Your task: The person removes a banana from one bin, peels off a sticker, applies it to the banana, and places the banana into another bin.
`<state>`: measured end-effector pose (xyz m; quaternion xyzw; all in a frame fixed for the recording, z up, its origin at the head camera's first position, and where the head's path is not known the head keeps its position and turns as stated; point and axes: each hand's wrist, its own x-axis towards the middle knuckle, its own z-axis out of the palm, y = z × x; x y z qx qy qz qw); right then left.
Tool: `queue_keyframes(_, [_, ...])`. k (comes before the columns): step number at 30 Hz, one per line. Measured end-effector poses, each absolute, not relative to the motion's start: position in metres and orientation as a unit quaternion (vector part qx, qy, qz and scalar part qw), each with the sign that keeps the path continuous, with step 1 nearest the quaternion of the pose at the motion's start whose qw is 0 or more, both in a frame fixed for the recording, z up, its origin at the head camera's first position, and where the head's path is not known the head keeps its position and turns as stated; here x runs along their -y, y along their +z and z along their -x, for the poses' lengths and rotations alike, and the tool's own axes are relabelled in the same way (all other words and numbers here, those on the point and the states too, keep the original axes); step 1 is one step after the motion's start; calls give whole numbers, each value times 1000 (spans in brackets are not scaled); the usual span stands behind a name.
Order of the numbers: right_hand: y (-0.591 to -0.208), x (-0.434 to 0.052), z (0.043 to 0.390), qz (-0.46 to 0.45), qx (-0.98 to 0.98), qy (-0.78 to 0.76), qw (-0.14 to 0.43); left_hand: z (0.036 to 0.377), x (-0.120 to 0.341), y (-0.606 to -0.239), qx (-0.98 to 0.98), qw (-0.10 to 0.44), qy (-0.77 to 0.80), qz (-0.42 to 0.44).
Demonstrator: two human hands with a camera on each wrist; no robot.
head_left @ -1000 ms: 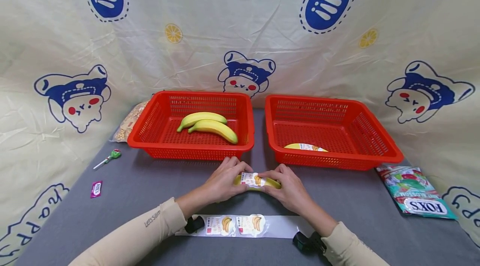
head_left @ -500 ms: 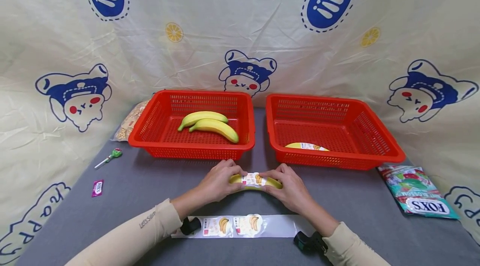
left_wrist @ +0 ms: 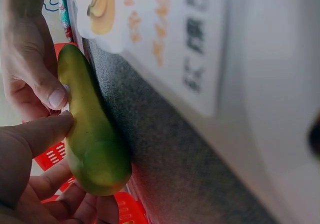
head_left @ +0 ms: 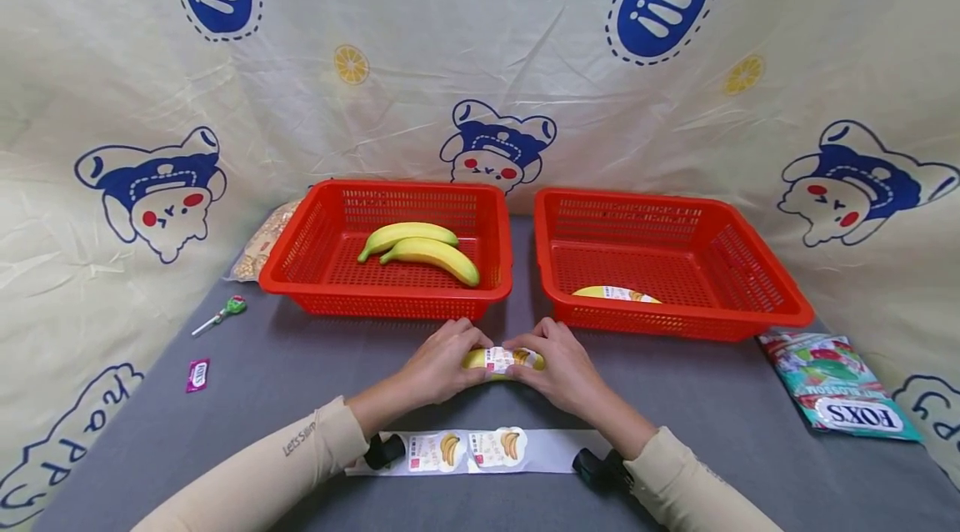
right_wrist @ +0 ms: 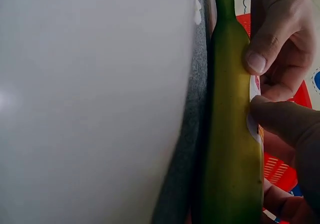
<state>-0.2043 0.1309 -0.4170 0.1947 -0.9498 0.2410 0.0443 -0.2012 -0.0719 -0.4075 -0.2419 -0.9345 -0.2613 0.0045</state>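
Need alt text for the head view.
A person's left hand and right hand hold a labelled banana at a gray table. Beyond, the left red basket holds two bananas, the right red basket another labelled banana; nearer lies a pale strip showing two banana labels.

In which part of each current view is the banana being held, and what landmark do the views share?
Head: below centre, the held banana lies between left hand and right hand.
Left wrist: left of centre, green end lowest.
Right wrist: right of centre, running to the bottom edge.
Shared landmark: gray tabletop.
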Motion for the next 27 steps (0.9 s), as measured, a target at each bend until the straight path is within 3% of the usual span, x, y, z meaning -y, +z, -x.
queue_keyframes(27, [-423,-152,197,-173,954,243,36,207,52,-403,947,6,-179,267])
